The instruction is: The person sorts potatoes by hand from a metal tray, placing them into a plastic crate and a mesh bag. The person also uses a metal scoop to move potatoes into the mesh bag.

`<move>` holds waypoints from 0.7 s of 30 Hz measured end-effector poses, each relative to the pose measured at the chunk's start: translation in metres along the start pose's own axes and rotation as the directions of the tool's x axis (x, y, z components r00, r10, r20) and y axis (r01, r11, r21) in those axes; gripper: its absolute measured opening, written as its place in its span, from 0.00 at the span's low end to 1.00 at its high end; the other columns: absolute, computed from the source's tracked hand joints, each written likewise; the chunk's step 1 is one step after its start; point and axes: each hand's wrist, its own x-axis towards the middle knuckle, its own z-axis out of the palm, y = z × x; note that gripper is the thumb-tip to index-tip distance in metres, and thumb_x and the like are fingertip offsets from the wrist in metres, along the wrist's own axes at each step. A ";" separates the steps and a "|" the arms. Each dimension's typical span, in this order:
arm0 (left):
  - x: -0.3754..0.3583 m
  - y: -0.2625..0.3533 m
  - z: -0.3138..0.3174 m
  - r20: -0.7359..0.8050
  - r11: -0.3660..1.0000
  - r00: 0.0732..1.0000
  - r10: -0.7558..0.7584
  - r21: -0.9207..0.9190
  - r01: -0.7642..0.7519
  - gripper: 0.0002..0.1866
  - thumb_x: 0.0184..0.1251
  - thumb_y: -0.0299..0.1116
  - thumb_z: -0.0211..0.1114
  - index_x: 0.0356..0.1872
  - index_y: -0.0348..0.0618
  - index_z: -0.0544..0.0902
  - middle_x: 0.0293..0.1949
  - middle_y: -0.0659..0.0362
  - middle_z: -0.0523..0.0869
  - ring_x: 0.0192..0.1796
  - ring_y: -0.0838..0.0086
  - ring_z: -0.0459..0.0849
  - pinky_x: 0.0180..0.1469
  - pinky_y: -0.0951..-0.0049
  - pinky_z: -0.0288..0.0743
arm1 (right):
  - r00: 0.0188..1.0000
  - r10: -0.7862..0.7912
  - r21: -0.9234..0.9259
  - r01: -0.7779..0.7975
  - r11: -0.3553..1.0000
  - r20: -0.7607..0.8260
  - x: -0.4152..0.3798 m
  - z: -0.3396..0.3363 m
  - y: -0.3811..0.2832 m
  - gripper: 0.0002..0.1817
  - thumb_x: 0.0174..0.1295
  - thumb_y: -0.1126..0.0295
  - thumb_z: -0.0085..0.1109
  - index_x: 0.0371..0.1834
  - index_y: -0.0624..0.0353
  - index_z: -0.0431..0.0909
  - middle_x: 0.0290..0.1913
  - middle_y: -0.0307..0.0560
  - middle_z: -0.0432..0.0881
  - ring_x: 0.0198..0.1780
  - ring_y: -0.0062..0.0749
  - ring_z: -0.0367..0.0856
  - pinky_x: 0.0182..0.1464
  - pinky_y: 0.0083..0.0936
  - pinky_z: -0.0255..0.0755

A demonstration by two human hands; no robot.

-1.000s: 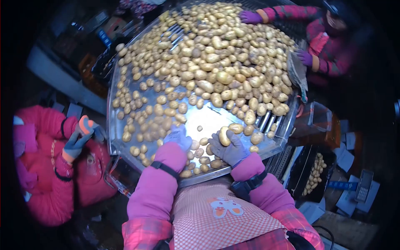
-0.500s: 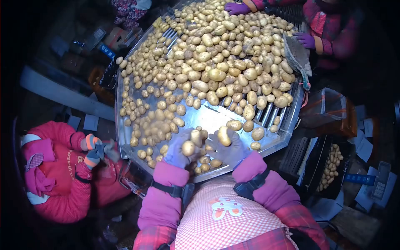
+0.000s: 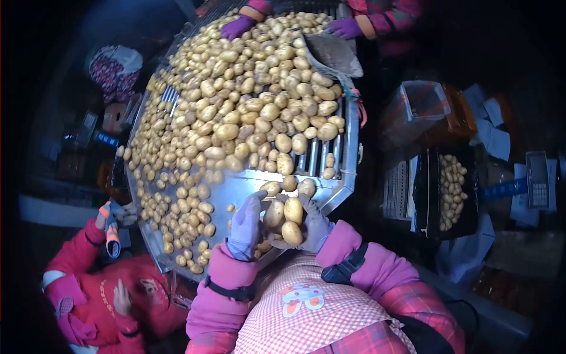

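Observation:
Both my hands are gloved and cupped together at the near edge of the metal table (image 3: 236,190). Between them sit a few potatoes (image 3: 292,232). My left hand (image 3: 246,227) is curved along the left side of these potatoes. On the right and underneath, my right hand (image 3: 316,229) supports them, its fingers curled around the group. Just beyond my fingers, several more potatoes (image 3: 306,187) lie on the metal. A large heap of potatoes (image 3: 227,131) covers much of the table and its bars.
Across the table a co-worker's purple-gloved hands (image 3: 238,27) touch the heap beside a metal scoop (image 3: 333,54). Another person in red (image 3: 127,289) is at the left. On the right are a clear bin (image 3: 424,101), a crate of potatoes (image 3: 452,192) and a scale (image 3: 537,180).
The view has swung right, shifting the table leftward. My hands have come together around the potatoes. The person at the left now has one hand bare, with a glove in the other.

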 end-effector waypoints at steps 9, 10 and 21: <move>0.027 0.012 0.051 0.308 1.000 0.951 0.016 0.016 -0.022 0.24 0.76 0.47 0.47 0.60 0.39 0.73 0.44 0.54 0.84 0.21 0.76 0.80 0.22 0.80 0.72 | 0.942 -0.330 -0.130 0.335 0.933 0.056 -0.067 -0.032 -0.040 0.40 0.61 0.30 0.47 0.66 0.47 0.66 0.57 0.45 0.78 0.55 0.41 0.80 0.39 0.32 0.77; 0.032 0.010 0.062 0.320 0.998 0.946 0.056 -0.042 -0.045 0.23 0.77 0.46 0.47 0.60 0.38 0.73 0.46 0.53 0.84 0.21 0.76 0.80 0.22 0.80 0.73 | 0.919 -0.394 -0.117 0.391 0.913 -0.007 -0.078 -0.042 -0.044 0.39 0.60 0.30 0.46 0.66 0.46 0.66 0.56 0.46 0.79 0.54 0.42 0.81 0.34 0.30 0.77; 0.064 -0.039 0.044 0.151 1.000 0.988 -0.011 0.013 0.009 0.24 0.75 0.47 0.48 0.59 0.39 0.74 0.48 0.51 0.84 0.26 0.73 0.83 0.27 0.78 0.73 | -0.001 -0.979 -0.220 0.974 0.045 -0.204 -0.286 -0.126 -0.224 0.31 0.64 0.48 0.57 0.61 0.60 0.65 0.58 0.53 0.73 0.60 0.38 0.72 0.61 0.34 0.71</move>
